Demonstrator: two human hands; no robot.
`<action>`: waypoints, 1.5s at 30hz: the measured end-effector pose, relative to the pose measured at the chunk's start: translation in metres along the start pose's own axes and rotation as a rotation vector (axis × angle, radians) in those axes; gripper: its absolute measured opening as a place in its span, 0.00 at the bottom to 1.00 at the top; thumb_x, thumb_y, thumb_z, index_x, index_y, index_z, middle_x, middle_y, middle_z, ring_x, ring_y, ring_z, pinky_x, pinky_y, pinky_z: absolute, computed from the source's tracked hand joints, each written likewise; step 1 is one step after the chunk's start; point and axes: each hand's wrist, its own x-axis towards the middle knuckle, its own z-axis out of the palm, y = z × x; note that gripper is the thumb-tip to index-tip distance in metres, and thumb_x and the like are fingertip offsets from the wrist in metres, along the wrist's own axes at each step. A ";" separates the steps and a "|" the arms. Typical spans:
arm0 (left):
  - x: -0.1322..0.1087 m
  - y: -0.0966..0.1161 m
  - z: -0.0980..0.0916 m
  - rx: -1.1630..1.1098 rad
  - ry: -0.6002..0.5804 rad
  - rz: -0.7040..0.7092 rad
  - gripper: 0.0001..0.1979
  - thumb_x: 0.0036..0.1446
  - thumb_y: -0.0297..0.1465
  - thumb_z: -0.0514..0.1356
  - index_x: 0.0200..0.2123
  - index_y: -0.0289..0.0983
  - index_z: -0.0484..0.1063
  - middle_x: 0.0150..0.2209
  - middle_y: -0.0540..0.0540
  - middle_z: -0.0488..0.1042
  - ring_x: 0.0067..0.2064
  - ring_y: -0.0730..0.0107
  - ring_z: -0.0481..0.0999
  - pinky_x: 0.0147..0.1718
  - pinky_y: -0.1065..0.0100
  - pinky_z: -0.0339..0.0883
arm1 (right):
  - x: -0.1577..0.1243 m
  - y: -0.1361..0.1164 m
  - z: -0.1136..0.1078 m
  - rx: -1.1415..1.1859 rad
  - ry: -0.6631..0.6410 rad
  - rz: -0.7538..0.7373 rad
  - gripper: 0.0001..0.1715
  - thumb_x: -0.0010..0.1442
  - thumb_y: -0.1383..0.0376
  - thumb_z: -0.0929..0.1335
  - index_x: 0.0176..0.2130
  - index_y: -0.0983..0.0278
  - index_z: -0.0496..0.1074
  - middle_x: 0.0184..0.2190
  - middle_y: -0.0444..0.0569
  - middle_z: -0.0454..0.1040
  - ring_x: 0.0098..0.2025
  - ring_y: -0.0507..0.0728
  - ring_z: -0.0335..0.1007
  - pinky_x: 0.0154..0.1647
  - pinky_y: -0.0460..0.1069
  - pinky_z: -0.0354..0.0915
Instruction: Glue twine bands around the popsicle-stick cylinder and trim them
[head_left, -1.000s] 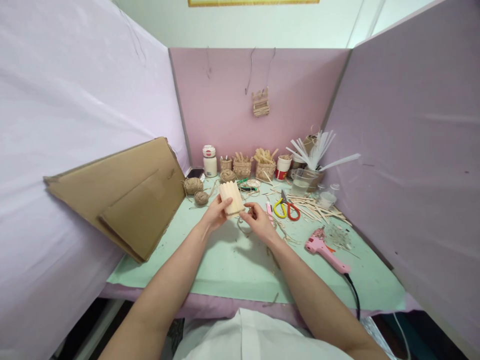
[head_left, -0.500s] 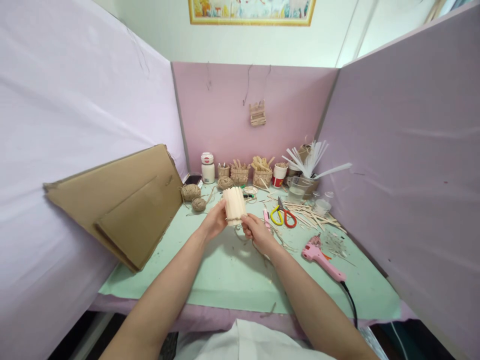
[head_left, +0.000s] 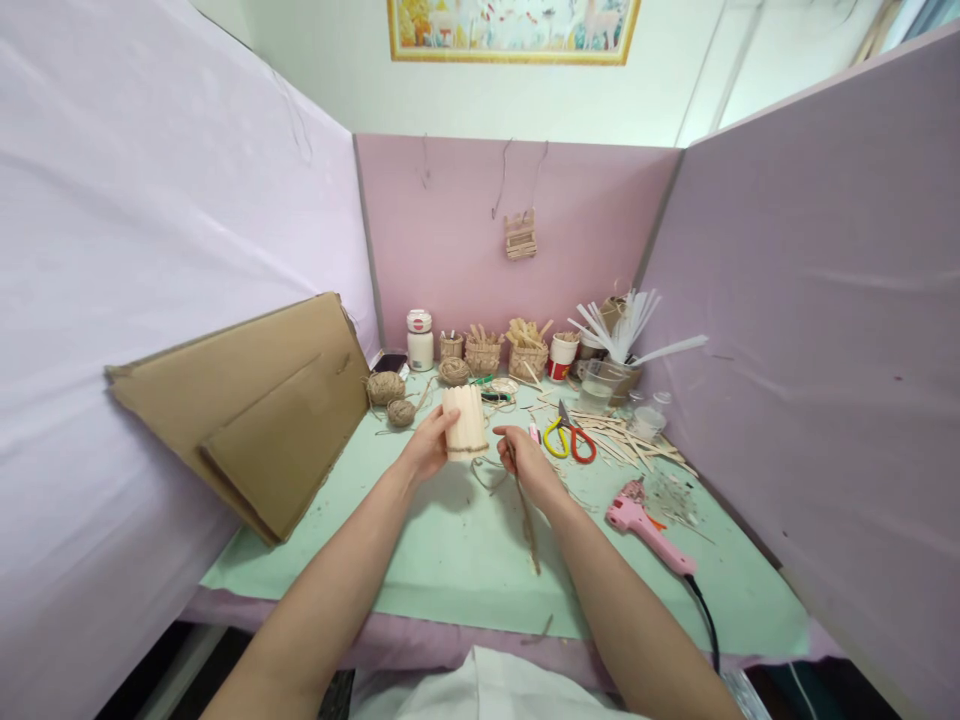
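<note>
My left hand (head_left: 429,445) is wrapped round the left side of a pale cup (head_left: 466,420) made of upright wooden craft sticks, held above the table. A band of brown twine (head_left: 468,452) runs round the cup near its bottom. Just right of the cup, apart from it, my right hand (head_left: 523,460) has its fingers curled round a length of jute twine (head_left: 529,530), whose loose end hangs toward the table's front. Behind that hand lie scissors (head_left: 568,436) with one yellow and one red handle.
A pink glue gun (head_left: 651,532) with a black cord lies at the right. Loose wooden sticks (head_left: 626,438) spread behind it. Balls of twine (head_left: 385,388), small stick-filled baskets (head_left: 528,360) and a white bottle (head_left: 420,342) stand at the back. Cardboard sheets (head_left: 262,420) lean on the left.
My right hand has come away from the cup to the right, and the twine now hangs visibly from it. The left hand still holds the cup. The whole view has shifted slightly.
</note>
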 end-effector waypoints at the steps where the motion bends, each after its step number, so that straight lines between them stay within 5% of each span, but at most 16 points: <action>1: 0.000 0.000 0.000 0.003 0.005 0.005 0.21 0.50 0.34 0.65 0.47 0.36 0.68 0.42 0.39 0.78 0.42 0.56 0.78 0.42 0.56 0.72 | 0.002 0.001 -0.003 0.001 0.022 -0.016 0.17 0.56 0.56 0.60 0.38 0.64 0.69 0.22 0.39 0.63 0.19 0.49 0.51 0.20 0.46 0.47; 8: -0.001 -0.001 0.001 0.048 0.025 -0.016 0.23 0.48 0.36 0.66 0.47 0.36 0.68 0.41 0.38 0.78 0.44 0.53 0.77 0.45 0.52 0.70 | 0.005 -0.002 -0.007 0.033 0.039 -0.120 0.20 0.52 0.57 0.65 0.44 0.63 0.67 0.27 0.44 0.71 0.25 0.51 0.62 0.25 0.46 0.56; 12: -0.001 -0.003 0.002 0.104 0.043 -0.015 0.26 0.46 0.37 0.67 0.47 0.37 0.67 0.44 0.39 0.77 0.46 0.53 0.76 0.47 0.52 0.69 | 0.004 -0.002 -0.006 0.039 0.062 -0.173 0.13 0.52 0.57 0.67 0.36 0.61 0.64 0.29 0.46 0.75 0.27 0.52 0.67 0.27 0.47 0.61; 26: 0.005 -0.024 -0.010 0.464 -0.073 0.074 0.33 0.45 0.37 0.67 0.54 0.36 0.62 0.55 0.38 0.69 0.56 0.51 0.68 0.52 0.56 0.63 | 0.000 -0.006 0.000 -0.075 0.034 -0.283 0.09 0.51 0.59 0.70 0.32 0.62 0.72 0.29 0.46 0.74 0.32 0.54 0.68 0.33 0.49 0.63; 45: 0.007 -0.029 -0.008 0.512 -0.057 0.076 0.29 0.46 0.41 0.67 0.49 0.36 0.65 0.48 0.41 0.73 0.49 0.55 0.71 0.46 0.60 0.65 | -0.002 -0.010 -0.002 -0.087 0.009 -0.248 0.09 0.51 0.60 0.70 0.27 0.63 0.69 0.25 0.43 0.68 0.28 0.52 0.63 0.31 0.48 0.60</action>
